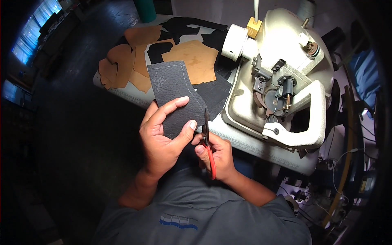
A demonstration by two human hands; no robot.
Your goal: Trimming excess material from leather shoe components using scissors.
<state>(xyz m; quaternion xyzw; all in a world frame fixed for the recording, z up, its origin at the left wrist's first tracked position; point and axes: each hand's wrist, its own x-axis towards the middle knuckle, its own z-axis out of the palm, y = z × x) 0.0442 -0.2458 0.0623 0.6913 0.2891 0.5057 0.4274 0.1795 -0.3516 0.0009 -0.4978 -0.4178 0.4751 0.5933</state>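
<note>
A black grained leather piece (168, 83), with a pale line marked along its edge, is held up in front of me. My left hand (165, 126) grips it from the left side, thumb and a finger lying across its face. In my right hand (218, 155) are scissors (211, 157) with red handles. Their dark blades point upward at the right edge of the leather, near its lower right corner. Whether the blades are closed on the leather, I cannot make out for certain.
To the right a cream industrial sewing machine (286, 53) stands on the white table (261, 149). Tan leather pieces (192, 59) and black leather scraps (212, 92) lie across the table behind the held piece. A green cylinder (145, 10) is at the far edge.
</note>
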